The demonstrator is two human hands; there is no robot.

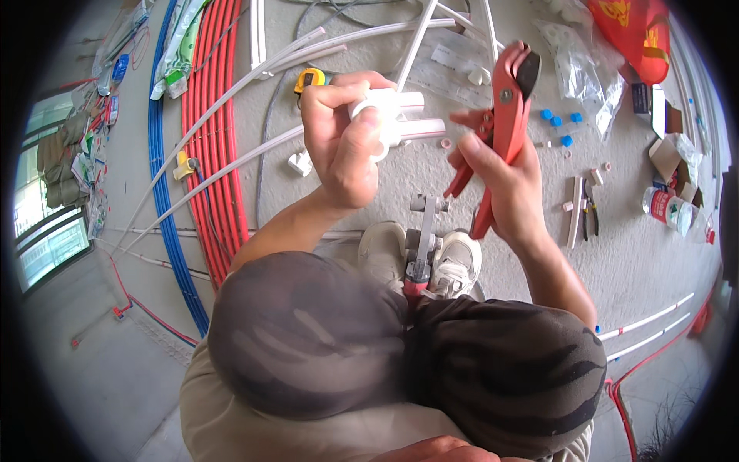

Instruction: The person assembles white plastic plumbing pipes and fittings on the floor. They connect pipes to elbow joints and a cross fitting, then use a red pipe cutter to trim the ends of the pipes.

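Note:
My left hand (335,146) is closed around a white plastic pipe fitting (385,127), lifted above the floor. Two short white pipe ends stick out of it to the right, side by side. The fingers hide part of the fitting. To the right, my right hand (509,185) grips a red pipe cutter (508,115) whose head points away from me. The cutter's handles stand apart, and no pipe shows in its jaws. Between my shoes (456,266) stands a pipe welding iron (420,246) with a grey metal head and a red lower part.
Red pipes (215,115) and blue pipes (159,154) run along the left. Beyond my hands lie long white pipes (369,32) and a yellow tape measure (309,80). Rightward are blue caps (566,141), pliers (589,214), a plastic bottle (668,209) and a red bag (637,35).

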